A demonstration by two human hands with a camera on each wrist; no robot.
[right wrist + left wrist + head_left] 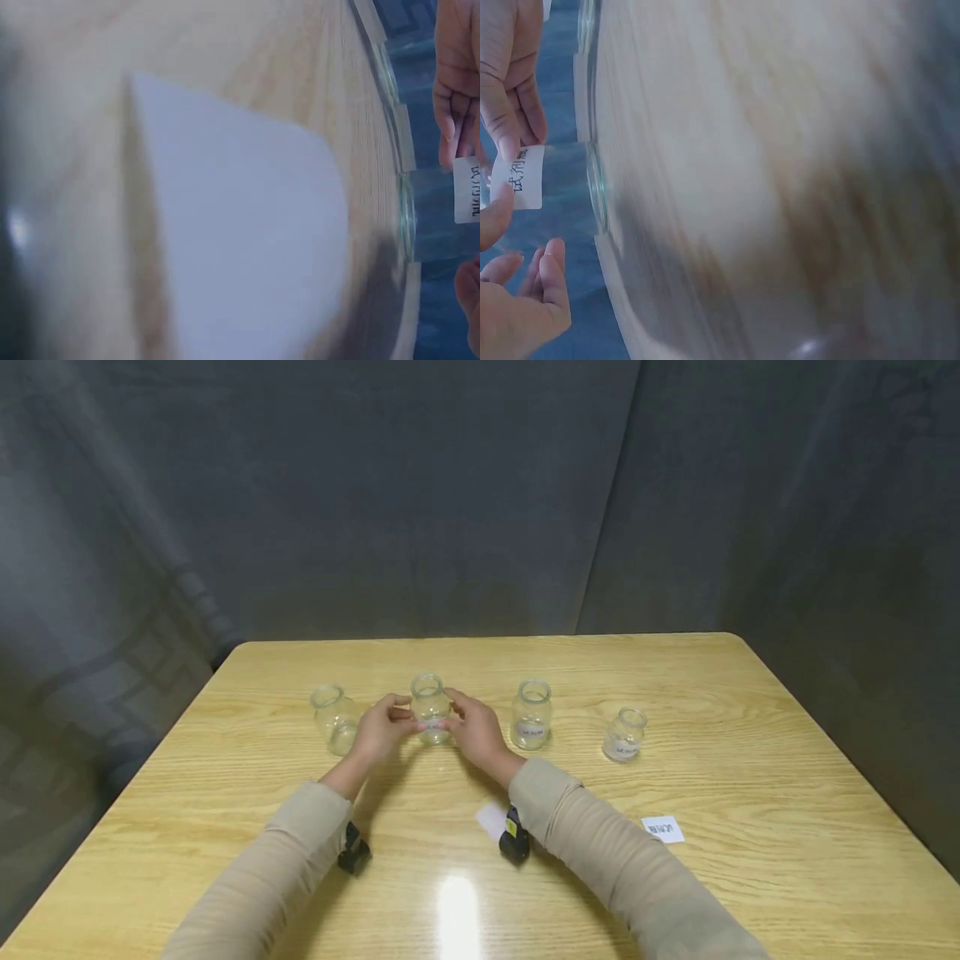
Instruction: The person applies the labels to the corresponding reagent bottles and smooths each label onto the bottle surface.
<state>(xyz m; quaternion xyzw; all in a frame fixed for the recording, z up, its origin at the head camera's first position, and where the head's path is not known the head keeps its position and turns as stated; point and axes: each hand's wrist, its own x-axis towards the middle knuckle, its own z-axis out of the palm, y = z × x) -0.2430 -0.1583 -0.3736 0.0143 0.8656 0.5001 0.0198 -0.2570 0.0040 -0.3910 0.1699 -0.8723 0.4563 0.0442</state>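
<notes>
Both hands are at a clear glass jar (430,697) that stands on the table, left of the middle. My left hand (382,727) has its thumb on a white label (529,180) with dark handwriting, its fingers curled by the jar's left side. From the right side, my right hand (476,727) holds the same jar, thumb at the label's other edge and index finger along the glass. Fingers partly hide the label in the wrist views. Another jar (330,718), with no label visible, stands tilted-looking beside the left hand.
To the right stand a labelled jar (532,714) and a smaller labelled jar (625,735). A written white label (663,828) lies on the wooden table (750,760) at right. Near the right wrist lies a blank-looking white paper (240,217). A dark curtain (420,502) hangs behind.
</notes>
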